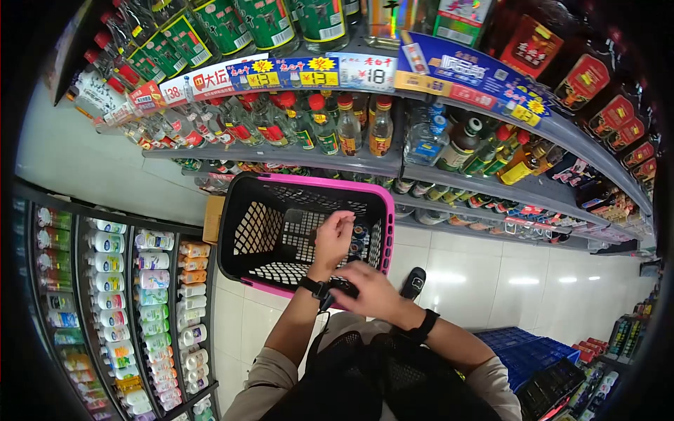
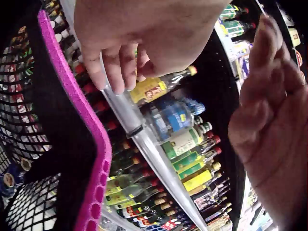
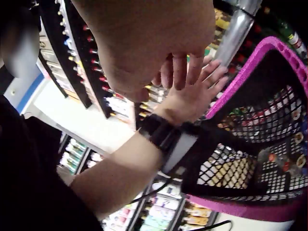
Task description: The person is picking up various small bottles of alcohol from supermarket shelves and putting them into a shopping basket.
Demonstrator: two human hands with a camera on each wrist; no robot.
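My left hand (image 1: 334, 235) is raised over a black shopping basket with a pink rim (image 1: 319, 184). Its fingers are loosely curled and hold nothing. It wears a black wrist strap (image 1: 311, 286). My right hand (image 1: 371, 291) reaches across and rests by that strap, its fingers relaxed around nothing I can make out. In the left wrist view the left hand (image 2: 144, 38) hangs at the top, the right hand (image 2: 276, 130) is close on the right, and the basket rim (image 2: 91, 144) runs down the left. The right wrist view shows the right hand (image 3: 159, 48), the left hand (image 3: 192, 98) and the basket (image 3: 250, 82).
Shelves packed with glass bottles (image 1: 323, 126) and price tags stand straight ahead. A rack of white bottles (image 1: 151, 281) is on the left. Blue crates (image 1: 523, 351) lie on the white tiled floor at the right. A shoe (image 1: 414, 281) shows beside the basket, which holds a few small bottles (image 1: 358, 235).
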